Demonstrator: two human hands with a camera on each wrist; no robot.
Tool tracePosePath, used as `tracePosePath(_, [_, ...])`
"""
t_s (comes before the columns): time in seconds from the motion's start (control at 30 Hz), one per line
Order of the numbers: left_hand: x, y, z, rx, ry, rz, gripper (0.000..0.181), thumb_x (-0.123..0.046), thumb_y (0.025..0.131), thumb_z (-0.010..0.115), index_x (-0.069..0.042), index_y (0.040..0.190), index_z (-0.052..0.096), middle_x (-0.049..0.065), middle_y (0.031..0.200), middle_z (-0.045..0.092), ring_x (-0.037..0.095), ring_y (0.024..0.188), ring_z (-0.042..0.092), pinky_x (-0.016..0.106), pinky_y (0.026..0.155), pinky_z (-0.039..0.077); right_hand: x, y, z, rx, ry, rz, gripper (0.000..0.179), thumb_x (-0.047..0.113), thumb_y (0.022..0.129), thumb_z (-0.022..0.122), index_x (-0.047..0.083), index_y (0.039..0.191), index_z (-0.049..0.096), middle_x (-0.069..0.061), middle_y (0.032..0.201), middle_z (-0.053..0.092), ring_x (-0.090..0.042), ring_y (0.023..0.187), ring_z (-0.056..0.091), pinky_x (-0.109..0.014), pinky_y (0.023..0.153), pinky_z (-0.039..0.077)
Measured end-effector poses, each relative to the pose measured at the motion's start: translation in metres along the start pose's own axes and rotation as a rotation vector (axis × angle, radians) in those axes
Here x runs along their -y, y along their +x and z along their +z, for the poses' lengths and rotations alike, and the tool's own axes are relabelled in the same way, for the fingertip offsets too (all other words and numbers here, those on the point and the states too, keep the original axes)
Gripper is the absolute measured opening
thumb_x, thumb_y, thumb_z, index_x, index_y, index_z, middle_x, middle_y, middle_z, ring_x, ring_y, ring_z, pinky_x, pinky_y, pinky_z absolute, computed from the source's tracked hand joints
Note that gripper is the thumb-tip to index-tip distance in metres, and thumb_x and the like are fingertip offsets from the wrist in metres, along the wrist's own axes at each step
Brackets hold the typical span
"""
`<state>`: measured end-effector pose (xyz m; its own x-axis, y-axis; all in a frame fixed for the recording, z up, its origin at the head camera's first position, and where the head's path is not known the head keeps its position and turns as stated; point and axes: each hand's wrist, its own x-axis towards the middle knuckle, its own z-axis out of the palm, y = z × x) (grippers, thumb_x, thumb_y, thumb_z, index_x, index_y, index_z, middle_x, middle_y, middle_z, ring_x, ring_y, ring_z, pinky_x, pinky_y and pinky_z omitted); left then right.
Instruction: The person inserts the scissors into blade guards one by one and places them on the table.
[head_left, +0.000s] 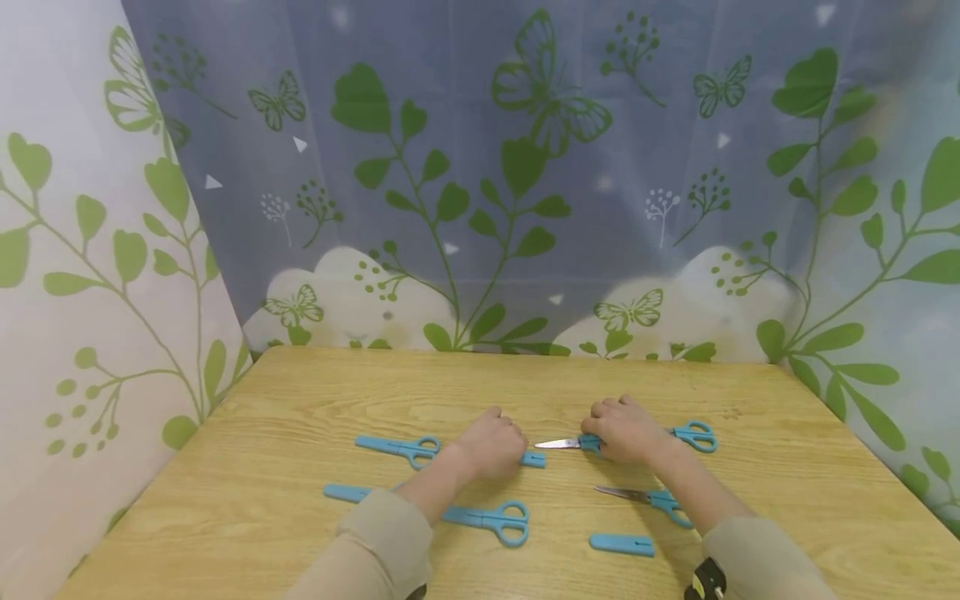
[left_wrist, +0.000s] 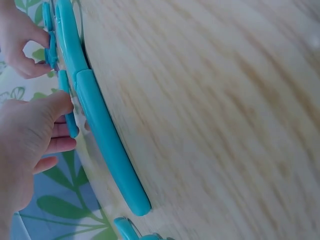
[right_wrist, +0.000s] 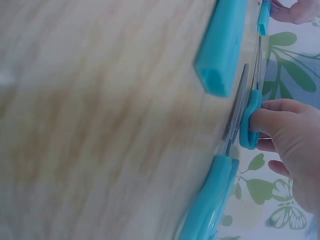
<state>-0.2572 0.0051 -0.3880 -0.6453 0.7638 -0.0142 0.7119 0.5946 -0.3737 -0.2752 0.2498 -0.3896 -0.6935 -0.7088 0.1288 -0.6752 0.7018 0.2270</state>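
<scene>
My left hand (head_left: 491,446) pinches a blue blade cover (head_left: 534,459) between thumb and fingers, its far end sticking out to the right. Facing it, my right hand (head_left: 626,432) grips a pair of scissors by the blue handles (right_wrist: 250,120). The bare blades (head_left: 558,444) point left at the cover, with a small gap between. Nearer me lie uncovered scissors (head_left: 666,502), partly behind my right forearm. A loose blue cover (head_left: 622,545) lies in front of them. Another pair's handles (head_left: 697,436) show beyond my right hand, which hides the rest.
Covered blue scissors (head_left: 397,447) lie left of my left hand. A second covered pair (head_left: 487,518) lies nearer me, and another blue cover (head_left: 345,492) is partly hidden by my left forearm. Patterned curtains (head_left: 450,208) border the wooden table (head_left: 300,392).
</scene>
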Motion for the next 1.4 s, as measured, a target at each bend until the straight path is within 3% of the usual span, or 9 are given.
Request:
tracePosePath(0.23, [0.003, -0.002, 0.001, -0.049, 0.090, -0.001, 0.012, -0.028, 0.082, 0.060, -0.018, 0.086, 0.066, -0.007, 0.079, 0.060, 0.010, 0.075, 0.054, 0.033, 0.087, 0.041, -0.001, -0.002, 0.001, -0.045, -0.045, -0.018, 0.025, 0.014, 0.074, 0.076, 0.013, 0.098, 0.067, 0.000, 0.086, 0.057, -0.020, 0.080, 0.055, -0.039, 0.072, 0.045])
tracePosePath(0.57, [0.011, -0.014, -0.001, -0.091, 0.051, -0.020, 0.029, -0.029, 0.086, 0.061, -0.015, 0.111, 0.064, -0.002, 0.108, 0.065, 0.014, 0.102, 0.059, 0.040, 0.099, 0.038, 0.000, -0.009, 0.002, -0.103, -0.071, -0.031, 0.024, 0.015, 0.077, 0.074, 0.013, 0.100, 0.066, -0.001, 0.088, 0.058, -0.021, 0.082, 0.057, -0.039, 0.072, 0.046])
tracePosePath(0.77, [0.015, -0.019, -0.001, -0.133, 0.017, -0.035, 0.026, -0.025, 0.083, 0.062, -0.014, 0.108, 0.064, -0.002, 0.102, 0.064, 0.015, 0.097, 0.059, 0.041, 0.097, 0.039, 0.002, -0.010, -0.001, -0.188, -0.044, -0.053, 0.026, 0.011, 0.074, 0.074, 0.011, 0.099, 0.066, -0.002, 0.086, 0.058, -0.021, 0.079, 0.057, -0.042, 0.072, 0.046])
tracePosePath(0.97, [0.021, -0.026, -0.003, -0.260, 0.043, -0.025, 0.020, -0.019, 0.080, 0.062, -0.014, 0.099, 0.064, -0.003, 0.091, 0.062, 0.015, 0.088, 0.059, 0.038, 0.091, 0.043, 0.005, -0.013, -0.007, -0.301, -0.039, -0.102, 0.028, 0.008, 0.069, 0.076, 0.011, 0.095, 0.066, -0.002, 0.084, 0.058, -0.021, 0.076, 0.057, -0.042, 0.071, 0.047])
tracePosePath(1.17, [0.028, -0.035, 0.000, -0.387, 0.056, -0.009, 0.016, -0.016, 0.077, 0.061, -0.013, 0.093, 0.061, -0.002, 0.092, 0.062, 0.018, 0.093, 0.059, 0.040, 0.091, 0.043, 0.012, -0.016, -0.012, -0.275, -0.050, -0.103, 0.026, 0.011, 0.073, 0.075, 0.012, 0.098, 0.068, -0.002, 0.088, 0.061, -0.020, 0.080, 0.059, -0.040, 0.072, 0.047])
tracePosePath(1.4, [0.032, -0.043, 0.003, -0.449, 0.065, -0.023, 0.016, -0.015, 0.076, 0.060, -0.013, 0.092, 0.059, -0.001, 0.089, 0.058, 0.019, 0.091, 0.056, 0.043, 0.092, 0.041, 0.021, -0.015, -0.018, -0.271, -0.050, -0.112, 0.026, 0.014, 0.074, 0.076, 0.015, 0.098, 0.067, -0.001, 0.092, 0.061, -0.020, 0.085, 0.059, -0.041, 0.079, 0.046])
